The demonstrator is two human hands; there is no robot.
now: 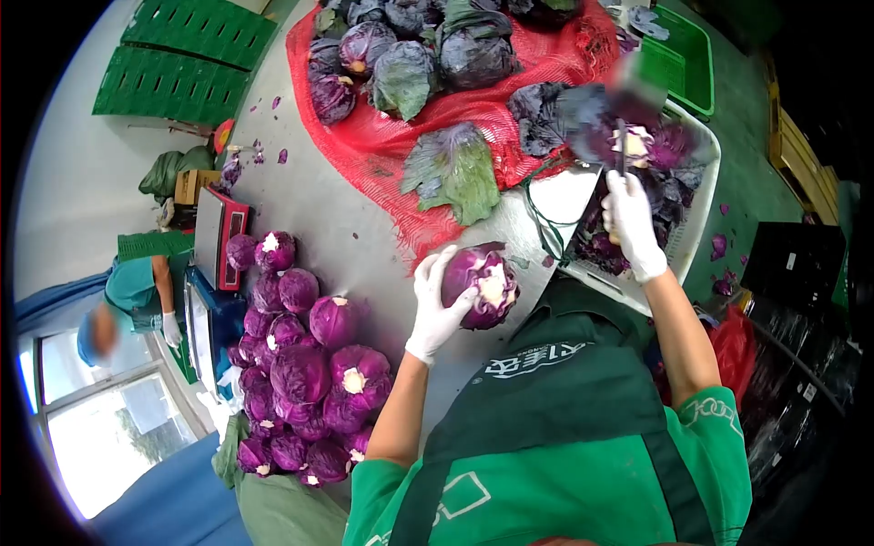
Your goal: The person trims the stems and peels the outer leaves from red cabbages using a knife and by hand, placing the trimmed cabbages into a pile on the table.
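Note:
My left hand [439, 305], in a white glove, is wrapped around a trimmed red cabbage [492, 287] whose pale cut stem faces to the right. My right hand [630, 223], gloved too, grips a knife [623, 146] with its blade pointing away from me. Under and around the knife, a white crate [699, 214] holds dark purple leaves. Just past the blade, outer leaves and a pale cut stem piece [635, 144] are smeared by motion. A loose green-purple leaf [452, 173] lies on red mesh beyond my left hand.
Untrimmed cabbages [401, 77] lie on a red mesh sack [364, 150] at the far side. Trimmed cabbages [300, 373] are heaped at left beside a red-edged scale [221, 237]. A green crate [683, 59] stands far right. Another person [137, 291] is at the left.

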